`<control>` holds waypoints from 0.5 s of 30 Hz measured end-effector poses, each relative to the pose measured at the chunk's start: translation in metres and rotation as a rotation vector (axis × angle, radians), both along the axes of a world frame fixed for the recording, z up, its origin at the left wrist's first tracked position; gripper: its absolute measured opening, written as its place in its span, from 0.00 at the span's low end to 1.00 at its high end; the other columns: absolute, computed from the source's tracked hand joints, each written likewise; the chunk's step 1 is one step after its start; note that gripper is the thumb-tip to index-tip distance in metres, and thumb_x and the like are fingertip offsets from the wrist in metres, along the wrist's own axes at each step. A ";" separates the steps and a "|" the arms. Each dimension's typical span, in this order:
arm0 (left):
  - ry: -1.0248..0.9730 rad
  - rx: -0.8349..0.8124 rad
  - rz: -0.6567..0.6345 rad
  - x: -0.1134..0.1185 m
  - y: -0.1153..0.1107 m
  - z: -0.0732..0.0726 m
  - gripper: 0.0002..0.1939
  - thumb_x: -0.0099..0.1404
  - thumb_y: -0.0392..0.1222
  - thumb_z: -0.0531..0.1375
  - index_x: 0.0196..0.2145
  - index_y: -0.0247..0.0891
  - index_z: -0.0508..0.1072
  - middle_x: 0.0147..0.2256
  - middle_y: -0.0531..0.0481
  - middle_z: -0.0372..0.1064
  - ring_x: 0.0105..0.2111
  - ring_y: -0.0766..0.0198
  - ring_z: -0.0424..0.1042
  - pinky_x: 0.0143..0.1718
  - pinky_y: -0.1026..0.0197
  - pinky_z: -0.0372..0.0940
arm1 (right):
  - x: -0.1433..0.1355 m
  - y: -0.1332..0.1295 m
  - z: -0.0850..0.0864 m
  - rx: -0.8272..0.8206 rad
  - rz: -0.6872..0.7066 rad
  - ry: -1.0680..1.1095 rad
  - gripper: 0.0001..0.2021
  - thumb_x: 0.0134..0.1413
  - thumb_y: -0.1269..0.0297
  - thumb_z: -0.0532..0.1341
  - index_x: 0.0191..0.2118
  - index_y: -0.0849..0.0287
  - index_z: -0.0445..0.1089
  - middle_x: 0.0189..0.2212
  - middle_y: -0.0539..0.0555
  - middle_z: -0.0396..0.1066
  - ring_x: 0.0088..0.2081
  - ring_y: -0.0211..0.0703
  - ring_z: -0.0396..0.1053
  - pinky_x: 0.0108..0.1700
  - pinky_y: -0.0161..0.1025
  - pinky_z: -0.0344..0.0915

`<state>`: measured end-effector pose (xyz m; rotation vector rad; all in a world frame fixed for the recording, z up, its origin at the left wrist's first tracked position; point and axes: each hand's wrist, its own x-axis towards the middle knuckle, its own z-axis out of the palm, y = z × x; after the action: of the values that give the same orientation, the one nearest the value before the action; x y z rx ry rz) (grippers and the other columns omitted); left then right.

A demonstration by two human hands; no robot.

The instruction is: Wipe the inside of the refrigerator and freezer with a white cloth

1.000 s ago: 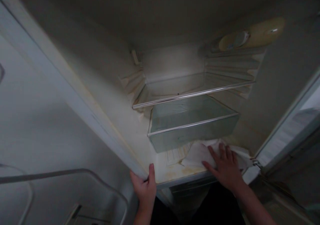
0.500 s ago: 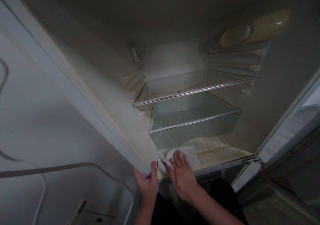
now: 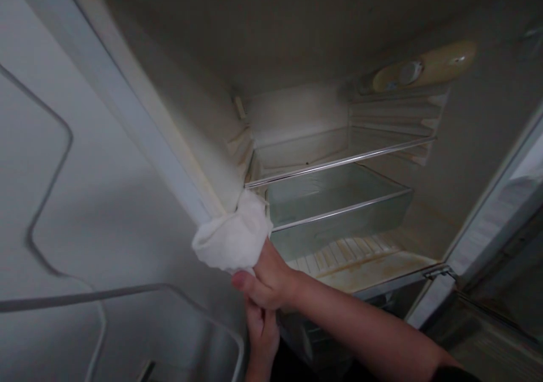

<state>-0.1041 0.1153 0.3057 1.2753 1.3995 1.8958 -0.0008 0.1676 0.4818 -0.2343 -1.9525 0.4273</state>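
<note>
A white cloth (image 3: 233,235) is bunched over the left front edge of the open fridge, beside the end of the upper glass shelf. My right hand (image 3: 269,280) is closed on it, the fingers mostly hidden behind the fabric. Just below, my left hand (image 3: 263,328) is partly covered by the right one, near the lower left corner of the fridge. Its fingertips are hidden, so its grip does not show. The fridge floor (image 3: 360,271) has brownish stains.
Inside the fridge are a glass shelf (image 3: 339,163) and a greenish clear drawer (image 3: 343,218). A yellowish lamp housing (image 3: 441,65) is on the right wall. The door hinge (image 3: 439,271) is at lower right. Grey curved lines cross the pale surface (image 3: 119,223) at left.
My right hand has lifted the cloth off the fridge floor and moved it up and left onto the side edge. My left hand now sits lower, behind the right. The view has shifted slightly.
</note>
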 end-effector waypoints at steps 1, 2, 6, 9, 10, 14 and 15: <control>-0.006 0.010 -0.011 0.003 0.001 0.004 0.33 0.65 0.62 0.65 0.59 0.38 0.70 0.51 0.37 0.75 0.53 0.48 0.76 0.56 0.47 0.69 | -0.002 0.006 0.007 -0.018 -0.012 0.005 0.39 0.69 0.35 0.37 0.67 0.59 0.63 0.69 0.61 0.59 0.72 0.54 0.49 0.74 0.55 0.47; -0.017 0.016 -0.019 0.005 0.002 0.007 0.33 0.65 0.61 0.65 0.60 0.38 0.69 0.51 0.37 0.75 0.52 0.49 0.76 0.55 0.48 0.70 | -0.004 0.009 0.010 -0.055 -0.028 0.023 0.40 0.68 0.33 0.38 0.68 0.58 0.61 0.68 0.61 0.59 0.72 0.54 0.49 0.74 0.55 0.48; -0.045 0.045 -0.055 0.007 0.000 0.014 0.32 0.66 0.59 0.65 0.61 0.42 0.68 0.53 0.39 0.74 0.53 0.51 0.76 0.55 0.53 0.69 | 0.000 0.002 -0.028 -0.240 -0.029 0.100 0.43 0.68 0.31 0.38 0.72 0.62 0.52 0.68 0.64 0.58 0.72 0.52 0.50 0.75 0.52 0.46; -0.025 0.065 -0.055 0.005 -0.002 0.013 0.34 0.65 0.60 0.66 0.62 0.42 0.67 0.52 0.40 0.75 0.52 0.49 0.76 0.54 0.52 0.71 | 0.017 -0.021 -0.087 -0.373 -0.010 -0.008 0.35 0.73 0.40 0.41 0.71 0.61 0.55 0.69 0.64 0.57 0.73 0.49 0.50 0.75 0.51 0.45; -0.019 0.055 -0.043 0.005 -0.003 0.013 0.34 0.65 0.60 0.65 0.62 0.41 0.67 0.50 0.40 0.76 0.50 0.50 0.77 0.53 0.52 0.71 | 0.024 -0.029 -0.106 -0.426 -0.029 -0.058 0.31 0.74 0.44 0.42 0.70 0.60 0.57 0.68 0.64 0.59 0.72 0.48 0.51 0.75 0.50 0.46; -0.064 -0.040 -0.026 0.006 -0.005 0.013 0.35 0.66 0.60 0.65 0.63 0.40 0.65 0.46 0.42 0.77 0.45 0.53 0.78 0.49 0.54 0.72 | 0.051 -0.055 -0.154 -0.436 -0.209 -0.341 0.18 0.74 0.61 0.47 0.52 0.59 0.72 0.49 0.60 0.75 0.58 0.48 0.70 0.75 0.55 0.46; -0.084 -0.052 -0.022 0.007 -0.006 0.013 0.35 0.66 0.60 0.65 0.63 0.40 0.64 0.46 0.42 0.77 0.44 0.53 0.78 0.48 0.55 0.72 | 0.058 -0.057 -0.158 -0.410 -0.253 -0.416 0.16 0.72 0.62 0.50 0.50 0.59 0.74 0.47 0.59 0.76 0.56 0.49 0.72 0.75 0.57 0.44</control>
<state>-0.0976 0.1097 0.3184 1.1679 1.3769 1.8641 0.0576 0.1102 0.3238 -0.8840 -2.1822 0.6470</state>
